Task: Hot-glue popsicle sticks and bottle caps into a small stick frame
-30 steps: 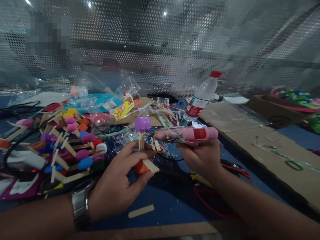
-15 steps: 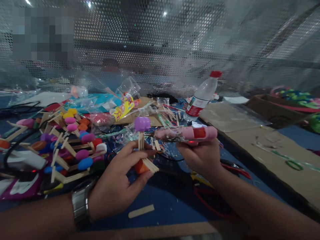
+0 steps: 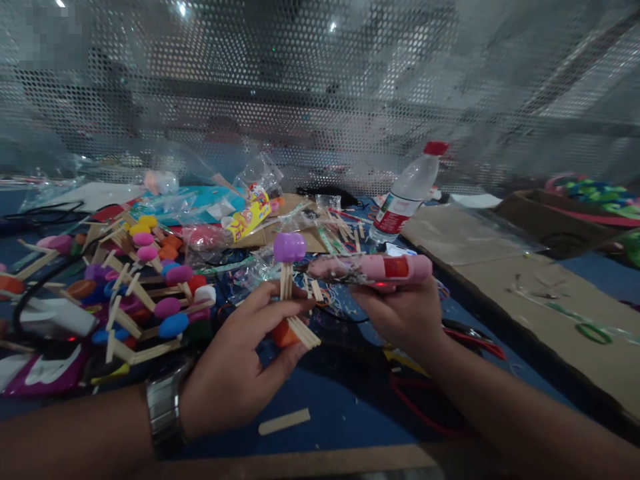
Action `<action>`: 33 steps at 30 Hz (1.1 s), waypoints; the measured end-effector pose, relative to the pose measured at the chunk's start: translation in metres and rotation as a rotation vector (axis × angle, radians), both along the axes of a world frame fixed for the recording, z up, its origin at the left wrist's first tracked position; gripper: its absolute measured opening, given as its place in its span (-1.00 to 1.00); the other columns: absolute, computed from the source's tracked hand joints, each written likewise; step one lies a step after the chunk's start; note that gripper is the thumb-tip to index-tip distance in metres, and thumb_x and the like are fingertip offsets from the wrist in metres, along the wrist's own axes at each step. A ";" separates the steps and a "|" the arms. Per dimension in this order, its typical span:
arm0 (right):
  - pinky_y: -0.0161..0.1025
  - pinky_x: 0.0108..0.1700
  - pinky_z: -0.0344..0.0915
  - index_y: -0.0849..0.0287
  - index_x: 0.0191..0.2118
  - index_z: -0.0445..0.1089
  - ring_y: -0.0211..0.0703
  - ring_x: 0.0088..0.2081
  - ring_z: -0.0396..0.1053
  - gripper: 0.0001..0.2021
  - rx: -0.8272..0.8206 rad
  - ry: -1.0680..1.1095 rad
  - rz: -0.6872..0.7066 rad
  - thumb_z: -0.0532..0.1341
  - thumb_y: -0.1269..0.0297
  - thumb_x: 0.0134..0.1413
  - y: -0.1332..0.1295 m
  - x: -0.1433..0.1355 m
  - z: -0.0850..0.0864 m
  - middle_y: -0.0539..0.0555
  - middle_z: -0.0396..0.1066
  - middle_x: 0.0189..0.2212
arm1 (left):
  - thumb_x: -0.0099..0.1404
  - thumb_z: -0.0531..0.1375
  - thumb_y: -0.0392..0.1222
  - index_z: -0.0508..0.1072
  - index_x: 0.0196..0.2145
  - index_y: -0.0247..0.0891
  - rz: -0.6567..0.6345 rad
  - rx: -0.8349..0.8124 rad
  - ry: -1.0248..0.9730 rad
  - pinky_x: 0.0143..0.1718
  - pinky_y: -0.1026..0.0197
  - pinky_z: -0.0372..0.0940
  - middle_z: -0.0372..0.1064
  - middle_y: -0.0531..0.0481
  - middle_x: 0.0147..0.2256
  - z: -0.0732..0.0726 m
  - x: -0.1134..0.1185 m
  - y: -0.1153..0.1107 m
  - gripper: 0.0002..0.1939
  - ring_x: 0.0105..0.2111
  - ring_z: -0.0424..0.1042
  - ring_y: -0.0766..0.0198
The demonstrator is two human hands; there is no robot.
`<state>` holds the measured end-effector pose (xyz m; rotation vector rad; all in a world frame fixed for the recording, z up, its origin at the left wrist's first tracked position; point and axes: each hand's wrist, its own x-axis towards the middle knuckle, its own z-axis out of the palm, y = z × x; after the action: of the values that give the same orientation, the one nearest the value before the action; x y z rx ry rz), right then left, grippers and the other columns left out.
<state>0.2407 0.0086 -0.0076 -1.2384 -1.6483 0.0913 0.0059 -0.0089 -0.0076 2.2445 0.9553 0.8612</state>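
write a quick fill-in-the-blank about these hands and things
The left hand holds wooden sticks with a ____ piece at the upper end.
The right hand grips a mostly ____ glue gun.
The hand nearer the watch is the ____ one.
The bottle has a ____ cap.

Missing words: purple; pink; left; red.

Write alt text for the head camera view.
The left hand holds wooden sticks topped with a purple piece; the right hand points a pink glue gun at them. A pile of colorful stick pieces lies at left, a red-capped bottle beyond.
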 end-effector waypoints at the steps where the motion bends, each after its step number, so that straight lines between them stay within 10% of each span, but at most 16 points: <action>1: -0.28 -0.56 0.18 0.12 -0.73 0.23 -0.22 -0.64 0.21 -0.72 -0.003 0.016 -0.004 0.25 0.39 -0.12 0.000 -0.001 0.001 -0.04 0.25 -0.76 | 0.35 0.19 -0.28 0.43 0.10 -0.19 -0.004 -0.004 -0.007 0.19 -0.03 0.31 0.35 -0.16 0.09 0.000 0.000 -0.001 -0.64 0.14 0.36 0.06; 12: -0.29 -0.52 0.16 0.17 -0.44 0.36 -0.26 -0.55 0.19 -0.59 -0.626 0.364 0.005 0.46 0.04 -0.38 0.024 0.003 -0.010 -0.08 0.29 -0.61 | 0.38 0.17 -0.35 0.39 0.14 -0.03 -0.093 -0.107 -0.335 -0.04 0.02 0.52 0.34 -0.07 -0.07 -0.003 -0.002 0.000 -0.58 -0.10 0.49 0.16; 17: -0.29 -0.46 0.20 0.13 -0.38 0.33 -0.27 -0.54 0.23 -0.71 -0.704 0.318 0.167 0.40 0.23 -0.26 0.031 -0.001 -0.022 -0.12 0.29 -0.59 | 0.34 0.20 -0.41 0.41 0.13 -0.11 -0.145 -0.060 -0.426 -0.09 0.16 0.58 0.28 -0.10 -0.03 0.000 -0.001 -0.004 -0.56 -0.11 0.48 0.22; 33: -0.20 -0.33 0.25 0.19 -0.39 0.39 -0.15 -0.44 0.35 -0.77 -0.695 0.017 -0.023 0.40 0.26 -0.20 0.035 0.001 -0.021 0.03 0.45 -0.48 | 0.26 0.22 -0.45 0.41 0.08 -0.19 -0.137 0.194 -0.365 -0.08 0.36 0.51 0.25 -0.05 -0.01 0.011 -0.008 -0.019 -0.55 -0.18 0.52 0.36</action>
<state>0.2420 0.0439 -0.0287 -1.7571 -1.6391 0.7057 -0.0022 -0.0277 0.0037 2.1719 0.5647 1.2895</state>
